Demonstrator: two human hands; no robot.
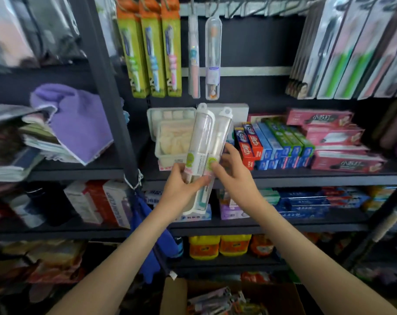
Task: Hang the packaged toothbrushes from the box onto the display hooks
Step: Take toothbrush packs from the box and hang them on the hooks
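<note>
shop | stocked shelves point(272, 178) | toothpaste boxes point(272, 144) | hanging toothbrush packs point(152, 48)

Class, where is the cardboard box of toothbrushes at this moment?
In the head view, the cardboard box sits at the bottom centre, below the yellow bottles, with packaged toothbrushes lying inside it.

Light is even and moderate; its source is not visible. Faint glare sits on the clear toothbrush cases point(203, 142). Focus is best at those cases; packets point(351, 53) up-right of them smear. The shelf edge point(306, 178) beside them bows from lens distortion. The box point(281, 298) below them is dim.
</note>
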